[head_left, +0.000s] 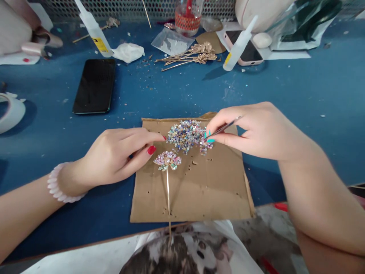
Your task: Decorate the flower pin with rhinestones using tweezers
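Cardboard (pixel 216 190), a flat brown sheet with small holes in it, lies on the blue tabletop (pixel 299 87) and bears a loose pile of small, shiny, multicoloured chips (pixel 185 135). The right hand (pixel 256 131), its nails turquoise, pinches slim metal tweezers (pixel 228 125) between thumb and fingers, the tips down at the right edge of the pile. The left hand (pixel 114 156), its nails red, has its index finger stretched to the pile's left edge and its thumb spread a little apart from that finger, below it; whether the index fingertip touches the chips is hard to tell. A pale beaded bracelet (pixel 58 184) circles the left wrist.

Just below the pile, the gold-coloured hairpin with a fan-shaped head of pink and green chips (pixel 167 161) lies on the sheet, near the left thumb, its straight stem running past the near edge.

Farther back are a black phone (pixel 95 85), a white nozzle bottle with a yellow label (pixel 97 36), a crumpled white wad (pixel 129 52), several gold-coloured flower-headed pins (pixel 203 53), a second white nozzle bottle (pixel 238 47) and a pink-edged phone (pixel 251 53).
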Motion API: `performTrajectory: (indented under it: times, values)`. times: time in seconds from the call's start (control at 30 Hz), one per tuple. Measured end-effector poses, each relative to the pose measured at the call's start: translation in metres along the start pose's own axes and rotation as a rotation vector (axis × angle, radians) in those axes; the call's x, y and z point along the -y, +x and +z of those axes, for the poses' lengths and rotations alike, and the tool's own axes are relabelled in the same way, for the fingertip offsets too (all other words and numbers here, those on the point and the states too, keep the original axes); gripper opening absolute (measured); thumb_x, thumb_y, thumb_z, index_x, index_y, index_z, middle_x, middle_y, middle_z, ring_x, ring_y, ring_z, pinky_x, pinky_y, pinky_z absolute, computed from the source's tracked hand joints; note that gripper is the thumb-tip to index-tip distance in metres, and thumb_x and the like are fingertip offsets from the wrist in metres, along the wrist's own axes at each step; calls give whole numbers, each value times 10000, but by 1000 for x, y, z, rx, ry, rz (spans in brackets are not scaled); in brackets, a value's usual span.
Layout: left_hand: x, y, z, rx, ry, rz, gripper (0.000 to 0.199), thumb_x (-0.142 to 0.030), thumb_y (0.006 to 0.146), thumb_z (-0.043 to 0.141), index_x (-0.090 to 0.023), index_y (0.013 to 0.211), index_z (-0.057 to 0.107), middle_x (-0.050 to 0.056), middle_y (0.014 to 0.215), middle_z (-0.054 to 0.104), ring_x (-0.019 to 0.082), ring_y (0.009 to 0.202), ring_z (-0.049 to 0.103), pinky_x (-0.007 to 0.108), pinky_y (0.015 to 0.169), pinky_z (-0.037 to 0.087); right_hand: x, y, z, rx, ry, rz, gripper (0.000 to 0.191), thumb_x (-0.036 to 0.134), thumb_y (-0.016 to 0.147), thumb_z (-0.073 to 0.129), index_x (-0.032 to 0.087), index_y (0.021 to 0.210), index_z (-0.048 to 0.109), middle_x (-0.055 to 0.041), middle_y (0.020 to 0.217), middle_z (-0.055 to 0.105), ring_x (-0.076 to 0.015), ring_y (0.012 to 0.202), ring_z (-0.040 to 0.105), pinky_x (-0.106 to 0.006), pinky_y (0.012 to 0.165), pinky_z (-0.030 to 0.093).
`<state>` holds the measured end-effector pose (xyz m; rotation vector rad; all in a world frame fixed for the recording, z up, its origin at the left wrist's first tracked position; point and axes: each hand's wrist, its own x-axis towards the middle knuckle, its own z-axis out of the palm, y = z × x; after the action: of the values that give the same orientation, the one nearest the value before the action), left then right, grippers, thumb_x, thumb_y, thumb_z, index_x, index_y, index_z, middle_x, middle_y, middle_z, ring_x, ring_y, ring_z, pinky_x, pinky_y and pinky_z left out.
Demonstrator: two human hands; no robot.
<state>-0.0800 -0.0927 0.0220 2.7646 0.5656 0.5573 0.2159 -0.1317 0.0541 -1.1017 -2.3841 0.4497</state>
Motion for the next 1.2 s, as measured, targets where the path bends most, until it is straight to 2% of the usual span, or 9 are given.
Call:
performTrajectory:
  times: [0.33, 0.6, 0.97, 1.2]
  values:
    - [1, -1, 1, 20, -16, -8, 277, -158, 931, 441, -213, 1188, 527, 42, 851, 682, 154, 718, 647, 249, 610, 411, 3, -2, 3, 5, -29, -14, 79, 157, 850, 617, 235, 837, 611, 36, 775, 710, -110, 601, 633, -208, 586, 486]
    - [0, 0, 2, 26, -11, -15, 283, -174, 941, 431, -258, 1202, 504, 23, 855, 686, 154, 699, 638, 255, 600, 411, 2, -2, 3, -5, -56, -7, 73, 180, 856, 609, 251, 840, 609, 45, 775, 716, -119, 593, 642, -216, 572, 485]
    - [1, 1, 2, 29, -17, 5, 278, -160, 932, 443, -203, 1189, 539, 41, 851, 686, 164, 704, 629, 258, 618, 412, 3, -2, 3, -2, -58, -5, 96, 156, 852, 601, 251, 839, 604, 49, 774, 716, -114, 597, 652, -203, 582, 497]
    - [0, -1, 1, 46, -57, -36, 276, -178, 943, 433, -217, 1192, 548, 36, 878, 696, 153, 734, 650, 243, 641, 423, 4, -2, 2, -8, -44, -29, 87, 167, 864, 624, 249, 852, 598, 48, 812, 727, -113, 683, 690, -182, 626, 523]
